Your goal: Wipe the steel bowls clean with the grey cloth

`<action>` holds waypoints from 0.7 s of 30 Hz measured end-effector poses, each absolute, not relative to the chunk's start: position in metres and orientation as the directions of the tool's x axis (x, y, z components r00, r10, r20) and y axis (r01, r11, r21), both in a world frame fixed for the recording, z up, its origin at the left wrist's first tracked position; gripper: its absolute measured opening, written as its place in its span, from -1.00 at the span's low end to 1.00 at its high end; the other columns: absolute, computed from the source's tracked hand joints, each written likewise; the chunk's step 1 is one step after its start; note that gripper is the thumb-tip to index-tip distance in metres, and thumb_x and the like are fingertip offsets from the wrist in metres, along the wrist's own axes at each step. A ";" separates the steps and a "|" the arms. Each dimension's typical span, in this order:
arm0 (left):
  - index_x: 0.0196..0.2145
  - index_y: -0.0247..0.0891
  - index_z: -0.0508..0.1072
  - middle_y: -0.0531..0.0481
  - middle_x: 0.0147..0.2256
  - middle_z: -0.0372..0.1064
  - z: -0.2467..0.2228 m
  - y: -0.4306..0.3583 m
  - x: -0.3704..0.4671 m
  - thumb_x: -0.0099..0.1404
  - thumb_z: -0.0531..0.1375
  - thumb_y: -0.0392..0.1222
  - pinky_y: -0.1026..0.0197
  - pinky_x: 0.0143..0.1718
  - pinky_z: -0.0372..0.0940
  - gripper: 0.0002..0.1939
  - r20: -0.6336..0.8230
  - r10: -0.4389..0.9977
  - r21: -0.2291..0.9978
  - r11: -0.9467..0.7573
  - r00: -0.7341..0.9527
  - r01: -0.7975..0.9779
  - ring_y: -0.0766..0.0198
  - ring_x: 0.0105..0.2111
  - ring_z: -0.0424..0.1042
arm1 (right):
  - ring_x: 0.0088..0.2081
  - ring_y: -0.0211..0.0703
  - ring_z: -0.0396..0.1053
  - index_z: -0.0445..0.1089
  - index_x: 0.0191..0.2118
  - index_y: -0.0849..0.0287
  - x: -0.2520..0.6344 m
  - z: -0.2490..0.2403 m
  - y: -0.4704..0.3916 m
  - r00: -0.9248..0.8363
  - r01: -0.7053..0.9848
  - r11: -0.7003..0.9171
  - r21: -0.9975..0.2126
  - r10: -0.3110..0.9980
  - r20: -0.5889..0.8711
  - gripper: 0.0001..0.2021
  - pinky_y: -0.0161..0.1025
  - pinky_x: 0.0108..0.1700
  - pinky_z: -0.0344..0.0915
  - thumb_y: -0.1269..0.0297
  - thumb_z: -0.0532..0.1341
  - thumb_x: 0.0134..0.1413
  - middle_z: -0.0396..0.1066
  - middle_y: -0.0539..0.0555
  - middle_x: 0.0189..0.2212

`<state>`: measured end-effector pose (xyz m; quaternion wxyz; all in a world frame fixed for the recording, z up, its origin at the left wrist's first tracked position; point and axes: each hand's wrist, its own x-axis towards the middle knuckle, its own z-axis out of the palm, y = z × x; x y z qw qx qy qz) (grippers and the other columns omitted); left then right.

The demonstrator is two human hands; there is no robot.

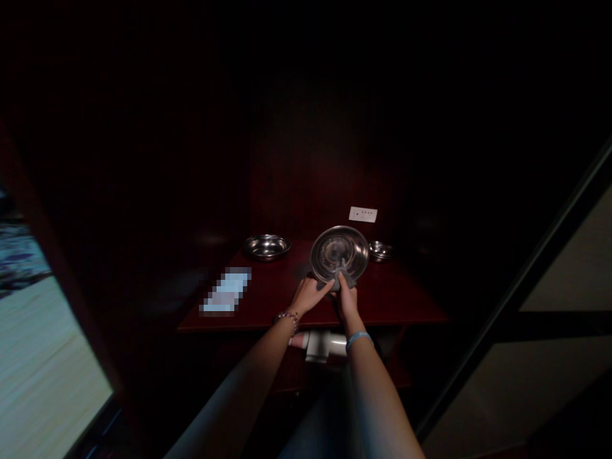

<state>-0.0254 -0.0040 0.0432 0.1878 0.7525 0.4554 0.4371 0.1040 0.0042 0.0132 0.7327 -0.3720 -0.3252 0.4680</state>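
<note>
1. Grip: left hand (310, 294) closed on the lower rim of a tilted steel plate (340, 253); right hand (347, 299) pinches a grey cloth (345, 275) against the plate's lower face.
2. Plate stands above the dark red counter (268, 299), propped only by the hands.
3. Two steel bowls sit behind: one left (267, 246), one right (381, 250).
4. Risk, as I judge it: a hard push with the cloth could twist the slick rim from the left fingers and drop the plate onto the counter.
</note>
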 end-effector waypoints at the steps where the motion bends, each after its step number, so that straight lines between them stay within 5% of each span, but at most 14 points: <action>1: -0.01 -0.21 0.55 -0.14 0.02 0.50 0.042 -0.003 -0.025 0.31 0.13 0.10 0.19 0.09 0.27 -0.55 0.491 0.843 0.668 -0.525 0.218 0.528 0.08 0.09 0.42 | -0.28 -0.10 0.52 0.53 -0.11 0.26 0.104 0.013 0.004 0.347 -0.437 0.285 -0.853 0.928 0.132 -0.48 -0.29 -0.35 0.44 -0.02 0.38 -0.15 0.59 0.11 -0.26; 14: 0.05 -0.21 0.51 -0.16 0.05 0.48 0.032 0.007 -0.024 0.39 0.03 0.07 0.26 0.10 0.21 -0.54 0.486 0.849 0.641 -0.509 0.209 0.575 0.13 0.13 0.40 | -0.38 -0.15 0.50 0.53 -0.13 0.30 0.104 0.009 0.011 0.338 -0.387 0.287 -0.876 0.928 0.155 -0.44 -0.34 -0.47 0.38 -0.05 0.40 -0.19 0.59 0.10 -0.31; 21: -0.19 -0.38 0.59 -0.23 -0.21 0.59 0.029 0.014 -0.025 0.41 0.00 0.07 0.25 -0.15 0.31 -0.50 0.461 0.873 0.704 -0.470 0.160 0.533 0.12 -0.13 0.54 | -0.31 -0.12 0.53 0.52 -0.08 0.25 0.104 0.007 0.013 0.324 -0.434 0.264 -0.861 0.938 0.124 -0.46 -0.29 -0.34 0.46 -0.02 0.39 -0.16 0.59 0.08 -0.25</action>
